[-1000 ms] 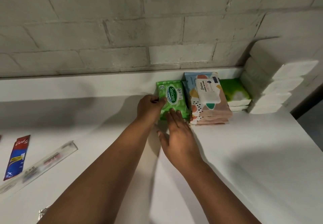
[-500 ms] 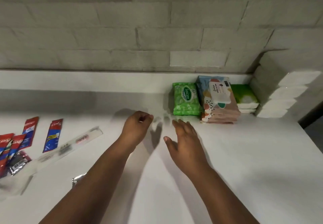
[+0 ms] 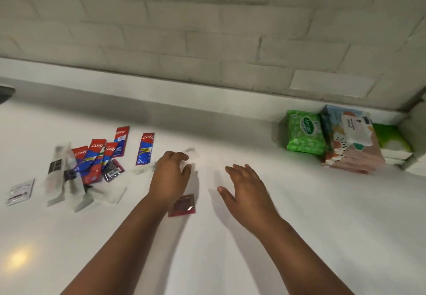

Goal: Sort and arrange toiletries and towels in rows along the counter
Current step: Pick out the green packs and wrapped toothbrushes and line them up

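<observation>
We look down on a white counter [image 3: 299, 237] set against a pale brick wall [image 3: 207, 29]. At centre, the left hand [image 3: 169, 177] lies palm-down over a clear, blurred wrapper [image 3: 192, 154]; its fingers bend over the wrapper's near end, but we cannot tell whether they grip it or merely rest on it. The right hand [image 3: 245, 191] sits just to the right, palm-down above the bare counter, fingers relaxed and spread, grasping nothing. A dark red sachet [image 3: 183, 205] lies flat between the two wrists, partly covered by the left forearm.

To the left we see an unsorted heap: red-and-blue toothpaste sachets [image 3: 95, 158] overlapping one another, a single toothpaste sachet [image 3: 145, 148] lying apart to their right, a dark sachet [image 3: 113, 170] at the heap's near edge, and clear wrapped packets [image 3: 62, 175] below them. A small pale packet [image 3: 20, 191] lies alone at the far left.

At the far right, against the wall, stands a row: a green wipes pack [image 3: 305, 132], touching it a stack of patterned wipes packs [image 3: 352, 140], then a green-and-white pack [image 3: 391, 140], and at the frame's edge some white folded items [image 3: 415, 129], only partly visible.
</observation>
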Demonstrator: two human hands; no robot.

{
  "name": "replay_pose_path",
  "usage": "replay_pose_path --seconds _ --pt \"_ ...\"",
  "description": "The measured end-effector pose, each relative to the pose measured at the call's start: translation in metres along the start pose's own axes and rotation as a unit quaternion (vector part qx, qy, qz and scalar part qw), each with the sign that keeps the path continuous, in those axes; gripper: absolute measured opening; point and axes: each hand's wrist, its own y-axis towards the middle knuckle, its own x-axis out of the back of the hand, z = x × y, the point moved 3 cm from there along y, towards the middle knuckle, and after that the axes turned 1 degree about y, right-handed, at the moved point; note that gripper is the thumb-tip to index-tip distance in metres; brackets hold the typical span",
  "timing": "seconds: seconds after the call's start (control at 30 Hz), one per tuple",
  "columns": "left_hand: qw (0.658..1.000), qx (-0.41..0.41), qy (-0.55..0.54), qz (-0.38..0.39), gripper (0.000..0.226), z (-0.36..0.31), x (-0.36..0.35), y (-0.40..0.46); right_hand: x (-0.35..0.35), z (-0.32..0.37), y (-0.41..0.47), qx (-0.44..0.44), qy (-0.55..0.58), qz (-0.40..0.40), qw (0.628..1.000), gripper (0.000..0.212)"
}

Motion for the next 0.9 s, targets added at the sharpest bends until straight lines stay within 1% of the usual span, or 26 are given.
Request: replay_pose_path --seconds 0.07,0.13,0.23,0.4,0.5,0.57,0.63,0.7,0.73,0.8,0.87,0.9 --pt "0.996 -0.017 0.083 -0.032 0.029 0.018 0.01 0.002 -0.009 0.015 0.004 0.004 0.004 0.012 1.0 0.059" --pt "0.99 -0.024 0.134 -0.041 0.028 0.035 0.019 0.007 -0.017 0.031 0.009 0.009 0.006 0.016 1.0 0.059" --pt "0.983 -0.042 0.18 -0.013 0.022 0.054 0.024 0.014 -0.024 0.048 0.015 0.014 0.003 0.025 1.0 0.058" --pt "0.975 -0.113 0.19 0.016 0.021 0.063 0.022 0.025 -0.03 0.06 0.027 -0.002 0.0 0.023 1.0 0.055" --pt "0.967 -0.149 0.203 0.046 0.021 0.055 0.016 0.028 -0.035 0.063 0.033 -0.02 0.018 0.01 1.0 0.053" --pt "0.953 -0.162 0.245 0.067 0.019 0.046 0.012 0.03 -0.039 0.064 0.036 -0.037 0.031 0.001 0.999 0.05" --pt "0.939 -0.166 0.288 0.088 0.026 0.037 0.009 0.03 -0.041 0.063 0.04 -0.053 0.045 -0.015 0.998 0.046" --pt "0.933 -0.173 0.299 0.103 0.024 0.029 0.007 0.031 -0.041 0.061 0.042 -0.068 0.062 -0.034 0.995 0.042" --pt "0.937 -0.174 0.282 0.105 0.021 0.026 0.007 0.034 -0.042 0.059 0.044 -0.077 0.072 -0.046 0.993 0.04" --pt "0.965 -0.149 0.19 0.1 0.016 0.023 0.008 0.04 -0.042 0.055 0.048 -0.091 0.094 -0.069 0.989 0.036" --pt "0.989 -0.078 0.04 0.119 0.018 0.022 0.005 0.047 -0.044 0.052 0.05 -0.1 0.111 -0.092 0.985 0.034" --pt "0.989 -0.026 -0.042 0.137 0.016 0.022 0.001 0.048 -0.045 0.051 0.052 -0.103 0.112 -0.1 0.983 0.034"
